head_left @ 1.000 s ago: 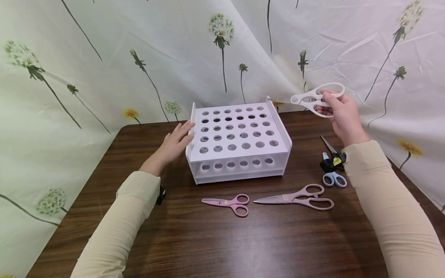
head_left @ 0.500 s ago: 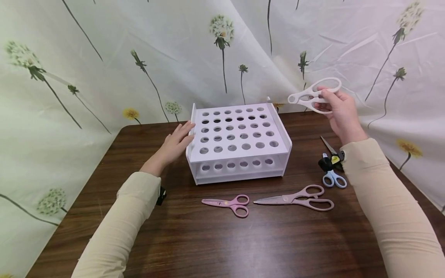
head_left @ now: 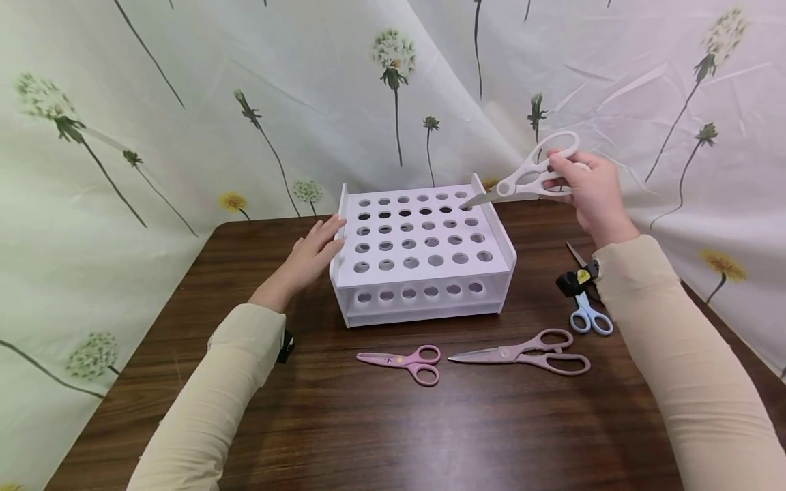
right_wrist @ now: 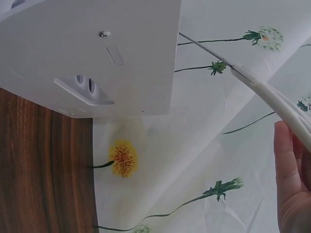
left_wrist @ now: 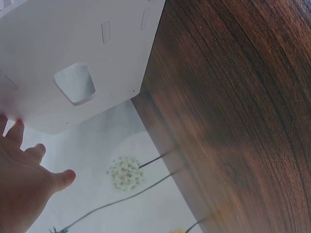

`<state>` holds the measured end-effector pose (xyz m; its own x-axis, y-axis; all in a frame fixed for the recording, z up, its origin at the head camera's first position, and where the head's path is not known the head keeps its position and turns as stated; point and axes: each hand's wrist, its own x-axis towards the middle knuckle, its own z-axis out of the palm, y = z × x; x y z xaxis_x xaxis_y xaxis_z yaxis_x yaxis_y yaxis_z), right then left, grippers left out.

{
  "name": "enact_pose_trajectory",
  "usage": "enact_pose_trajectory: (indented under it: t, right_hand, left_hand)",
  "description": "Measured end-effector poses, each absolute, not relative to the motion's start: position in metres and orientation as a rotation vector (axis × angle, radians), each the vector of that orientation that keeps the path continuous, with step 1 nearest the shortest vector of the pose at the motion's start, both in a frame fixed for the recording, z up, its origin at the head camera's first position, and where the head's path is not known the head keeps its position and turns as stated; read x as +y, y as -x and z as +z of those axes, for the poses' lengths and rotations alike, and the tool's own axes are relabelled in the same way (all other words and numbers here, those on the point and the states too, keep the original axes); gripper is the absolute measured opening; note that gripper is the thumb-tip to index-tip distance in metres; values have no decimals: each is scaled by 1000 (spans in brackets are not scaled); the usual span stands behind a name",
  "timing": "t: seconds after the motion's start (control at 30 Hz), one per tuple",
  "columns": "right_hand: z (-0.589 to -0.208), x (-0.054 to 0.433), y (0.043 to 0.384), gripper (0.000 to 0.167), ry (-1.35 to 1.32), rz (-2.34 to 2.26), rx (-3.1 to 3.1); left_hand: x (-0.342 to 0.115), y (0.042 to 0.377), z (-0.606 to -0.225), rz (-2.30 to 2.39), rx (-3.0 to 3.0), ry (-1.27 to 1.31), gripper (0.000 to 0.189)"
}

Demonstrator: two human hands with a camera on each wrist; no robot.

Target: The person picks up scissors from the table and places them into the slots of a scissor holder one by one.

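Observation:
A white rack (head_left: 417,266) with rows of round holes stands on the dark wooden table. My left hand (head_left: 307,256) rests at the rack's left side panel, its fingers extended over the top edge. In the left wrist view the fingertips (left_wrist: 18,127) lie right at the panel's rim. My right hand (head_left: 595,194) pinches white-handled scissors (head_left: 533,176) by their loops, above the table to the rack's right. Their metal blades point down and left, the tip overlapping the rack's back right holes in the head view. In the right wrist view the blades (right_wrist: 204,48) pass behind the side panel.
Small pink scissors (head_left: 408,361) and larger mauve scissors (head_left: 522,353) lie in front of the rack. At the right, blue-handled scissors (head_left: 591,319) lie beside dark scissors (head_left: 577,256), partly hidden by the right wrist's black strap camera (head_left: 574,281). A dandelion-print cloth (head_left: 295,88) hangs behind the table.
My right hand has moved left and slightly up with the white scissors. Their blades have swung into view and now overlap the rack's right edge. The left hand stays in place.

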<state>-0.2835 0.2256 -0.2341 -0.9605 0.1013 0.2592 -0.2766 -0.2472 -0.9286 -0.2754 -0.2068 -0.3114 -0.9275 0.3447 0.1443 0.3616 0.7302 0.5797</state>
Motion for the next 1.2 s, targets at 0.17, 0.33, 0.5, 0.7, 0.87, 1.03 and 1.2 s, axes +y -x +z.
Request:
enact_pose_trajectory:
  t: [0.17,0.33,0.5,0.7,0.87,1.03,1.2]
  right_hand:
    - [-230,222,287,6,-196,2166,-1861]
    - [-227,220,290,9,-155,2079,-1941]
    - [-224,219,292,11,-129,2020,-1994]
    - [-220,218,293,13,-90,1947,-2082]
    - [-218,215,293,15,-91,1885,-2130]
    - [-218,213,294,16,-119,1867,-2145]
    - [-219,212,298,10,-125,1847,-2162]
  left_hand:
    - [-207,276,-312,-981,-2894,593,54]
    - [-207,276,-312,-980,-2894,595,54]
    - [-207,275,-311,-981,-2896,592,54]
    - [-208,277,-312,-977,-2895,590,53]
    - [-209,278,-313,-977,-2888,598,52]
    - [-209,277,-313,-985,-2892,600,53]
    - [-208,277,-312,-987,-2895,606,53]
